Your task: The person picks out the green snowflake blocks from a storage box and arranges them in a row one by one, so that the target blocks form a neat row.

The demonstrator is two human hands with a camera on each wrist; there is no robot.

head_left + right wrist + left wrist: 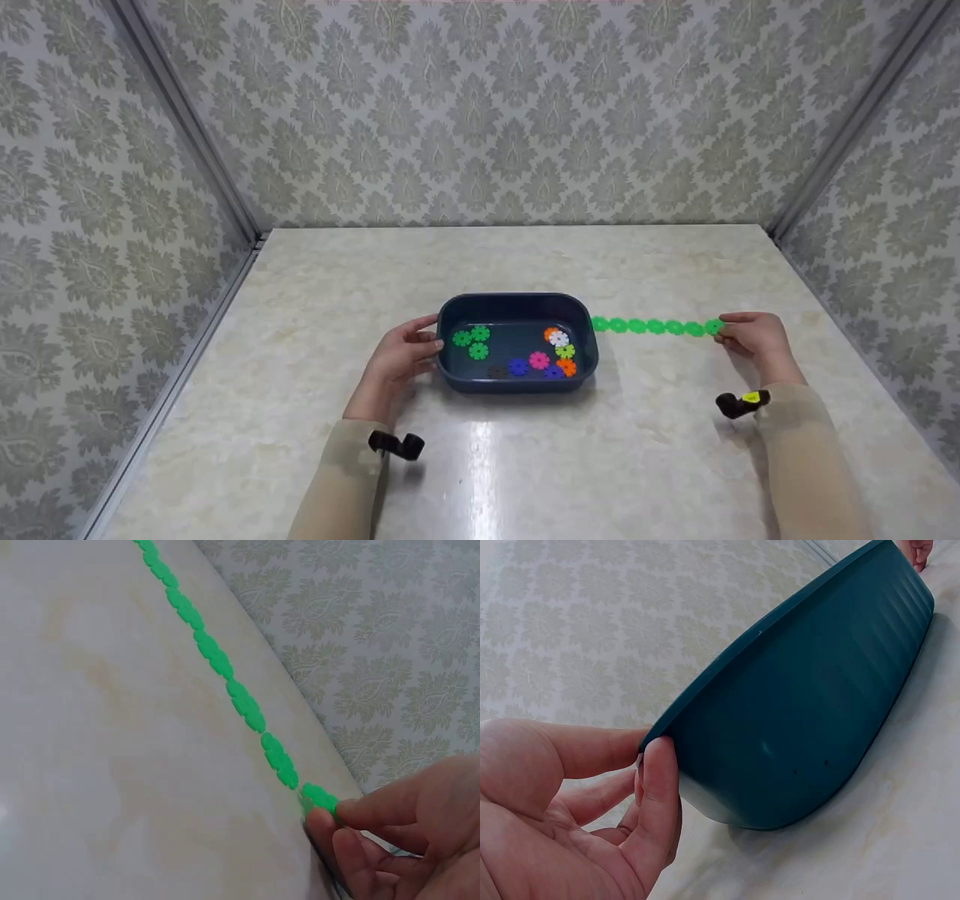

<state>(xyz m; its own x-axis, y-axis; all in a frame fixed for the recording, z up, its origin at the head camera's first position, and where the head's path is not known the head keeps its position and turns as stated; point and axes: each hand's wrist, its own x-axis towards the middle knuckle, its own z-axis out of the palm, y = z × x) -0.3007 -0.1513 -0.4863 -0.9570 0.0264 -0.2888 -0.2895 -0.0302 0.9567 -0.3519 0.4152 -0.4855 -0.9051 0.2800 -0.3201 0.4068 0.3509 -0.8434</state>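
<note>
My left hand (pixel 396 358) grips the left end of a dark blue plastic bin (pixel 517 386), which sits on the table. In the left wrist view, the thumb reaches over the rim and the other fingers (pixel 660 787) lie against the outside. Off to the right, my right hand (pixel 757 339) pinches the right end disc of a chain of linked green notched discs (pixel 656 327). The chain runs straight to the left, its left end meeting the bin's right side in the head view. In the right wrist view, thumb and fingertips hide part of the end disc (pixel 319 796).
Three loose green discs (pixel 478 350) lie in the bin's left part. Several others, including a pink disc (pixel 539 361), a blue disc (pixel 517 367) and a white disc (pixel 559 339), lie toward its right. Patterned walls (pixel 480 112) enclose the marbled table (pixel 337 285) at the back and sides.
</note>
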